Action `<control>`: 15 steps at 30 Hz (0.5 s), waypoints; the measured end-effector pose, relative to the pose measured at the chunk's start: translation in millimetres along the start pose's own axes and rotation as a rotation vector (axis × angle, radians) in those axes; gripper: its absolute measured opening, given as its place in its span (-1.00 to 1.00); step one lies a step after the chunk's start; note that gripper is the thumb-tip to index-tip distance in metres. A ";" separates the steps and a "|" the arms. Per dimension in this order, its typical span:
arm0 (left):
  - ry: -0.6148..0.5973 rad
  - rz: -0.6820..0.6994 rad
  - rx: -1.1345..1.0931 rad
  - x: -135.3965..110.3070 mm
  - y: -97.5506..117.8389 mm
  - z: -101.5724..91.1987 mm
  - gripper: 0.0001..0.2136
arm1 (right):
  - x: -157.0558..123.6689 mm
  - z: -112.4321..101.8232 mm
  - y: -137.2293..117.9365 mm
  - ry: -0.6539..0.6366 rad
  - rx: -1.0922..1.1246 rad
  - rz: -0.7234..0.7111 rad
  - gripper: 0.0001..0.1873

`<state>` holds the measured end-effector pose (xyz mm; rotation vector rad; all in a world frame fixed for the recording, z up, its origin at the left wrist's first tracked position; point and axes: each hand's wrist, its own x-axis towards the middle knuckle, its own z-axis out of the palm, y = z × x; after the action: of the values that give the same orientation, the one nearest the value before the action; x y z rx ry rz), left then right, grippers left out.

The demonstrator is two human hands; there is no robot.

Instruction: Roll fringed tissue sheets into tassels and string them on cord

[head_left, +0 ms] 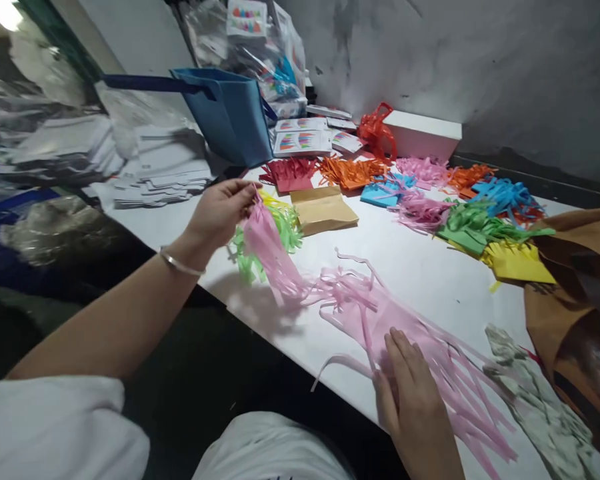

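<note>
Head view: left hand (225, 210) pinches end of pink fringe (267, 243), raised over white table (425, 270). Right hand (415, 390) rests flat, unclenched, on pink sheet (373, 321); whether sheet joins fringe, hard to tell. Light pinch, steady palm probably keep thin strips (463, 387) untorn, untangled.

At ten o'clock, the left hand (227, 208) is pinching a pink tassel (273, 250); toward five, the right hand (413, 393) is resting on pink fringed sheeting (373, 320).
</note>
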<state>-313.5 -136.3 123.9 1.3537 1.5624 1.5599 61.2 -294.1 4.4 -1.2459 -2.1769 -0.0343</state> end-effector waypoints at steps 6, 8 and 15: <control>0.048 0.368 0.467 -5.2 -5.6 -0.4 -0.55 | -9.2 24.7 17.6 0.052 -0.181 -0.113 -0.63; -0.341 0.689 0.556 -53.7 -5.2 33.4 -0.68 | -11.3 23.3 19.8 0.055 -0.204 -0.151 -0.59; -1.182 1.062 0.630 -166.6 -8.3 136.4 -0.60 | -21.4 2.5 5.0 -0.011 -0.203 -0.069 -0.60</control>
<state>-135.5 -230.3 47.1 2.9494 0.4940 0.2539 71.6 -307.0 -10.1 -1.2815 -2.2700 -0.2839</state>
